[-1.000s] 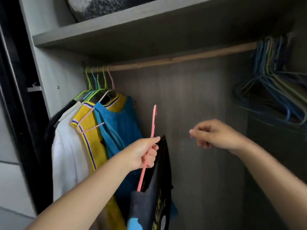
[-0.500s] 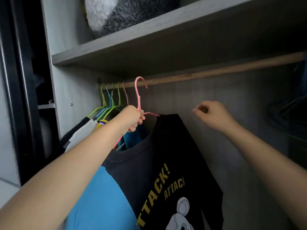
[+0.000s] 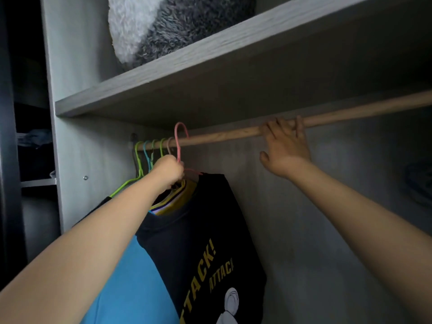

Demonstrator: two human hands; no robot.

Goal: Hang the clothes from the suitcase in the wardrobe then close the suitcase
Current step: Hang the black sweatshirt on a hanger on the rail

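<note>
My left hand point(image 3: 168, 170) grips the neck of a pink hanger point(image 3: 179, 141) that carries a black T-shirt point(image 3: 205, 242) with yellow lettering. The hanger's hook curves over the wooden rail point(image 3: 224, 135); whether it bears on the rail I cannot tell. My right hand point(image 3: 284, 146) rests on the rail further right, fingers laid over it and thumb hanging below. Left of the pink hook, several green, blue and pink hangers point(image 3: 149, 153) with clothes hang on the rail. The suitcase is out of view.
A grey shelf point(image 3: 163, 90) runs just above the rail and holds a fluffy grey-and-white cushion point(image 3: 168, 29). The wardrobe side wall point(image 3: 74, 148) stands at the left. Blurred empty hangers point(image 3: 418, 181) show at the far right. The rail between my hands is bare.
My left hand has raised the pink hanger with the black T-shirt up to the rail. My right hand has risen from mid-air onto the rail.
</note>
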